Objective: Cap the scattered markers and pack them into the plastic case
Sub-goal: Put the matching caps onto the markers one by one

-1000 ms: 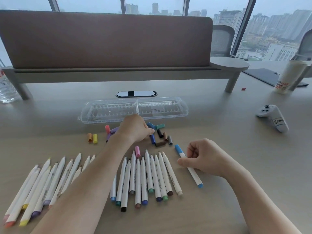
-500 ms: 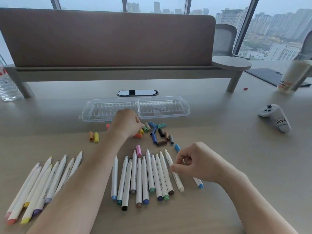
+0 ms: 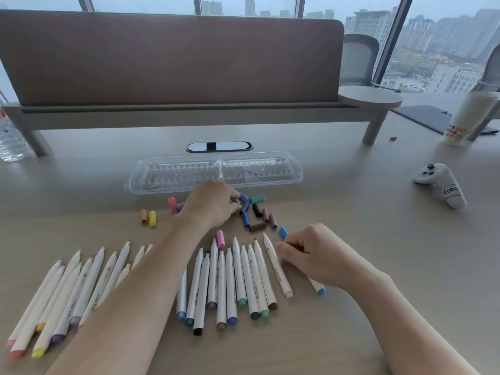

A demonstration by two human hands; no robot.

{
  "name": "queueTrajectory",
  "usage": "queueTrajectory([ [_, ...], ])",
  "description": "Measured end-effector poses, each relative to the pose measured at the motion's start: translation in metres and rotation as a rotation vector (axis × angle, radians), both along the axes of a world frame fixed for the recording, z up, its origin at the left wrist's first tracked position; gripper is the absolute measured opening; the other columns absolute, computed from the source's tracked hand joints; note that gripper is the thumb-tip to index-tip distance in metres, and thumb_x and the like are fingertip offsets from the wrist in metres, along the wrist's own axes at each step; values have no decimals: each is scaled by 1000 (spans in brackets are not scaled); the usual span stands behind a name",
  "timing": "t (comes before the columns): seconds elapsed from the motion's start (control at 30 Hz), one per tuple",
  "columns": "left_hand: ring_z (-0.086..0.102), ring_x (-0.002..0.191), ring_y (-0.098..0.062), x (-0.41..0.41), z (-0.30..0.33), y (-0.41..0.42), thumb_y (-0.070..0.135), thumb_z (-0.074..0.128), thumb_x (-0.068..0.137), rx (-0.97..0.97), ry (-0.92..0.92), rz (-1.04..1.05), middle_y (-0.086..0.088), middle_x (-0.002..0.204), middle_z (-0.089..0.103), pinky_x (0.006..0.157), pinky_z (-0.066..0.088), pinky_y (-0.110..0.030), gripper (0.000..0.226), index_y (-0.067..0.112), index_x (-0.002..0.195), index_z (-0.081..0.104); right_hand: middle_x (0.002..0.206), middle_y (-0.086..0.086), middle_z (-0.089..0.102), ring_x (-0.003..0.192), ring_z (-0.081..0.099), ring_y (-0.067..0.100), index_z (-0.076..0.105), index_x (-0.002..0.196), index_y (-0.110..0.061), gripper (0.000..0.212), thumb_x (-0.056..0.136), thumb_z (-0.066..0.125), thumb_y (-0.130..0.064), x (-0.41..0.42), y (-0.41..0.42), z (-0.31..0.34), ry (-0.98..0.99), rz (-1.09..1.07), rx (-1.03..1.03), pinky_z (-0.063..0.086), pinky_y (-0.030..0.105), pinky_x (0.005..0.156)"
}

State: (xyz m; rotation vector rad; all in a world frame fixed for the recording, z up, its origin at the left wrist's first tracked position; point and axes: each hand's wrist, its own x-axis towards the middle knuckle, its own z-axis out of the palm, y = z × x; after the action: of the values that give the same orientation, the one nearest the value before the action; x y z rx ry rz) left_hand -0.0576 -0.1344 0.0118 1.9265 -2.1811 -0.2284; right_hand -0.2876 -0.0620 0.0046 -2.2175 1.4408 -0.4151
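- Bottle (image 3: 10, 142) stands at the table's (image 3: 378, 212) far left edge, at about 10 o'clock from the hands
- Left fan of markers (image 3: 81, 288), uncapped, lies at 8 o'clock, tips pointing away, coloured ends toward the person
- Orange cap (image 3: 144, 217) and yellow cap (image 3: 153, 218) lie touching, side by side, at 11 o'clock of that fan
- Left hand (image 3: 213, 205) reaches to 12 o'clock and rests in the cap pile (image 3: 257, 212), fingers curled; I cannot tell whether it pinches a cap
- Case (image 3: 216, 173), clear plastic, lies just beyond the pile at 12 o'clock, with no markers in its slots
- Middle row of markers (image 3: 230, 282) lies close-packed between the two forearms, all uncapped; a pink cap (image 3: 220, 239) rests at its far end
- Cream marker (image 3: 277, 266) is the row's rightmost; the right hand (image 3: 313, 255) pinches its barrel near the middle, thumb and fingers curled
- Blue marker (image 3: 319, 288) lies under that hand at 4 o'clock, already capped at its far end
- Controller (image 3: 441, 185) and cup (image 3: 470, 117) sit well apart at 2 o'clock
- Handling, as a judgement: markers look light, stiff and smooth, apt to roll; take them mid-barrel. Caps are small and slippery, best pinched by the sides and pushed on straight
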Motion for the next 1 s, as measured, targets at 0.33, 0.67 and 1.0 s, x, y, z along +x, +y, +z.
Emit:
queueTrajectory([
  [0.33,67,96,-15,-1,-2,0,26,71,91,-68,73,14,1,109,74,90,55,-32,23,21,114,74,44,-16,50,46,47,5,65,60,-24,37,82,73,-53,4,1,0,9,-30,-23,38,15,45],
  [0.67,65,96,-7,9,8,0,10,80,80,-26,385,-32,6,105,71,82,48,-19,39,22,116,72,58,-3,64,55,58,13,65,63,-16,41,78,68,-55,12,3,-2,128,-120,-76,52,30,54],
  [1.0,72,100,-22,13,17,4,3,86,72,139,933,33,-8,102,75,92,57,-35,35,14,101,71,58,5,55,56,54,24,55,61,-9,41,80,51,-45,23,6,-1,368,-75,-228,45,32,50],
])
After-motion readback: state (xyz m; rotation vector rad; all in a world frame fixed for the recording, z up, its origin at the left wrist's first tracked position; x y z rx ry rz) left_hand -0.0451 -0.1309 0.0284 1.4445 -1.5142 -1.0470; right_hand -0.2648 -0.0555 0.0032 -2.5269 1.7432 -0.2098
